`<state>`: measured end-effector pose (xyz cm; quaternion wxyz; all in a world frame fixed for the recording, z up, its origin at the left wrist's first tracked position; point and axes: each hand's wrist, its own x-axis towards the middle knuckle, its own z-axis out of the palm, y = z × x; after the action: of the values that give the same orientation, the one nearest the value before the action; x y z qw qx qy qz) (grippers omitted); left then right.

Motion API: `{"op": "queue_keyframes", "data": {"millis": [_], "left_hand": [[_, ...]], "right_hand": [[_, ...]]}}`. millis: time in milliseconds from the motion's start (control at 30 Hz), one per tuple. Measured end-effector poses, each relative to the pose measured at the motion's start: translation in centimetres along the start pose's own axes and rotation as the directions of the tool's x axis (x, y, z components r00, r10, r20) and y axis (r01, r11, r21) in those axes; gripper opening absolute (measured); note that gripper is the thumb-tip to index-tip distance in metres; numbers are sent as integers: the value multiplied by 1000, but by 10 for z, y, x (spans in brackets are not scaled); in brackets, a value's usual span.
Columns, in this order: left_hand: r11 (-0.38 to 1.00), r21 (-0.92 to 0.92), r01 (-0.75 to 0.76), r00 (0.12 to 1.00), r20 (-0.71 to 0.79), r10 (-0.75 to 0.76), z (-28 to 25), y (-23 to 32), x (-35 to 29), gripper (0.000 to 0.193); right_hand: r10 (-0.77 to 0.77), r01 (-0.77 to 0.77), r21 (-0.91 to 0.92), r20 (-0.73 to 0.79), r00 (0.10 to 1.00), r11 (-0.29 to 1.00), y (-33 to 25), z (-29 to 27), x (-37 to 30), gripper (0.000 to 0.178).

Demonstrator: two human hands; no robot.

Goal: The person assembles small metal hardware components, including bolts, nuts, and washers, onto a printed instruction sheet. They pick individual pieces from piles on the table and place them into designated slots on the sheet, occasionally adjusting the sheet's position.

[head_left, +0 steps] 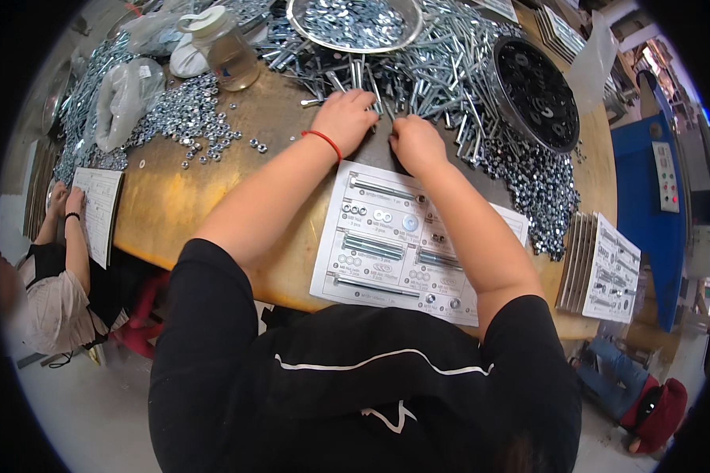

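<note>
A round wooden surface (189, 197) is seen from above, and its far half is covered by a wide heap of long bolts (434, 71). The heap lies straight ahead of both hands, touching them at its near edge. Most bolts at that edge are laid with the long axis pointing toward the person, though many are crossed. A dark tray (538, 93) stands tilted at the right of the heap, and a round metal bowl (353, 24) of small parts is set behind it. Loose nuts (189, 118) are spread to the left, well apart from the hands.

A printed sheet (394, 244) with bolts and washers laid on it is placed just under the forearms, nearer to the person than the heap.

The left hand (344, 118) is laid palm down with fingers reaching into the bolts; whether something is gripped cannot be told. The right hand (415, 143) is curled into a loose fist at the heap's edge, and what it holds, if anything, is hidden. The left hand is slightly deeper into the heap.
</note>
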<state>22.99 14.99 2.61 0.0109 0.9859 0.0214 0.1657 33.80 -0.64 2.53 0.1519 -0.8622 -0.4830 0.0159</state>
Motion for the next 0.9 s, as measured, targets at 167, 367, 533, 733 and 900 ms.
{"op": "queue_keyframes", "data": {"millis": [167,367,533,733,900], "left_hand": [[968,-167,-189,944,-302,133,-4,-17,17,14],[862,-500,-89,882,-442,-165,-59,48,26,16],[838,-540,77,889,-344,-303,-72,68,6,17],[803,-575,159,924,-199,-325,-80,86,-4,19],[752,-649,116,972,-80,-219,-60,124,-7,18]], "right_hand": [[192,-154,339,-80,978,928,50,-62,-58,9],[269,-226,400,-54,962,888,80,-88,-102,15],[101,-116,166,95,990,979,40,-58,-58,27],[117,-127,117,89,989,985,41,-26,-36,16],[67,-38,360,-68,995,932,108,-84,-106,15]]}}
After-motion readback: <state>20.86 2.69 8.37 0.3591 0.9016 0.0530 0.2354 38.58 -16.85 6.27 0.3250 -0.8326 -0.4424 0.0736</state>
